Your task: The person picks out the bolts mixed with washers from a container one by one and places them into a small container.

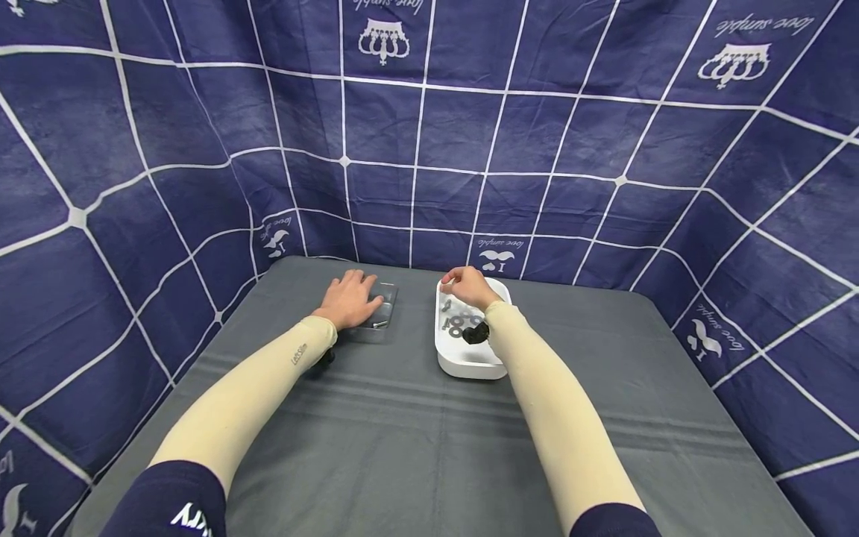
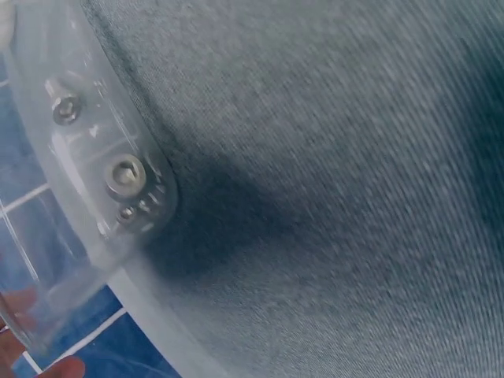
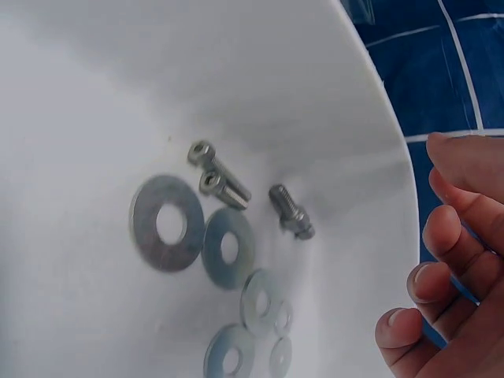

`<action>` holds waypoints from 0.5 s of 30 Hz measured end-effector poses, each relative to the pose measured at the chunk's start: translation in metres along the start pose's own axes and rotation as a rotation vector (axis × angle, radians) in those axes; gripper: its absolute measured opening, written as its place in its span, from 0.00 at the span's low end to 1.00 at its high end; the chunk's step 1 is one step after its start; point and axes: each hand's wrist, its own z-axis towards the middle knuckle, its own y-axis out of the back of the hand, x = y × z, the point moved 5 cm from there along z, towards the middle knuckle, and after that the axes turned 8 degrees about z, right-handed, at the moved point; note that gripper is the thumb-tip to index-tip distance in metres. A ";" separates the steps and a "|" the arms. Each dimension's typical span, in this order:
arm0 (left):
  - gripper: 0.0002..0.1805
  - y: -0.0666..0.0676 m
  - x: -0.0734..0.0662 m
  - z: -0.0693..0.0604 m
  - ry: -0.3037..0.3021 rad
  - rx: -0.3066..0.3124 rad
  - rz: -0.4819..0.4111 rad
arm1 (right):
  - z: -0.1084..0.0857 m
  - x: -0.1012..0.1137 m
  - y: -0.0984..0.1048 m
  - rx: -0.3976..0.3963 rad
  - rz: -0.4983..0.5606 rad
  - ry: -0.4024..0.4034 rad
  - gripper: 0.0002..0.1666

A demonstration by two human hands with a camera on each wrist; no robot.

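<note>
My left hand lies with spread fingers over a clear plastic box at the left of the table. Socket-head screws show inside this box in the left wrist view, where fingertips appear at the lower left. Over the far left rim of a white tray hovers my right hand, its fingers loosely bent. Nothing shows between those fingers in the right wrist view. Inside the tray lie several flat washers of different sizes, two socket-head screws and another bolt.
A grey cloth covers the table. Blue curtains with white grid lines enclose its back and sides. A black wrist device hangs under the right forearm, above the tray.
</note>
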 end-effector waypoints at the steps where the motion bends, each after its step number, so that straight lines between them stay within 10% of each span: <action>1: 0.35 0.000 -0.001 0.001 0.000 0.001 -0.003 | -0.001 -0.001 0.001 -0.003 -0.003 -0.001 0.11; 15: 0.35 0.002 -0.021 0.008 -0.020 0.015 0.012 | -0.006 -0.022 0.009 -0.014 0.010 -0.035 0.12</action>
